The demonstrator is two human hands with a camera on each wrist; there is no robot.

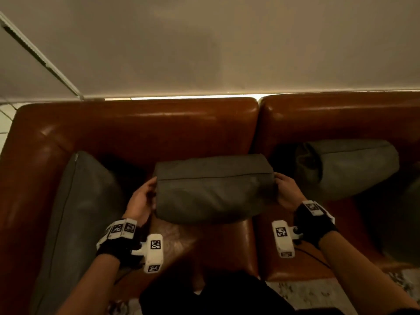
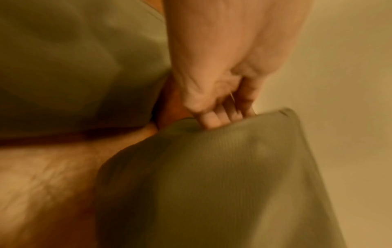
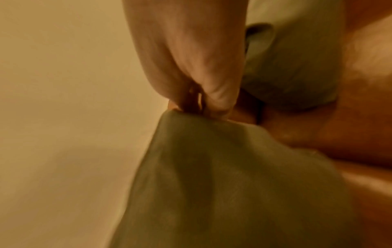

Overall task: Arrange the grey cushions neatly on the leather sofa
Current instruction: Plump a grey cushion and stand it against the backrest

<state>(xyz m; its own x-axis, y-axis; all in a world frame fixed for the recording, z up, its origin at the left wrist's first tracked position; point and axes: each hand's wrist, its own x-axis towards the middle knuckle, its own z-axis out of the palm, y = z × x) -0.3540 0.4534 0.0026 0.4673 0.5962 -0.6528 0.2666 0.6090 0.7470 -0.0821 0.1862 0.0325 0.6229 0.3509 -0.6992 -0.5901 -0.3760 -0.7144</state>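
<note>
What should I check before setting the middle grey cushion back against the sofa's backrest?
1. Left hand grips the middle cushion at its end: ok.
2. Right hand grips the other end: ok.
3. Cushion held level: ok.
4. Backrest behind it free: ok.
5. Left cushion apart from it: ok.
6. Right cushion neatly upright: not ok, slumped.

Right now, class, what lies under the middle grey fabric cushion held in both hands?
Brown leather sofa seat shows below the middle grey cushion. Whether its covered underside touches the seat cannot be seen.
</note>
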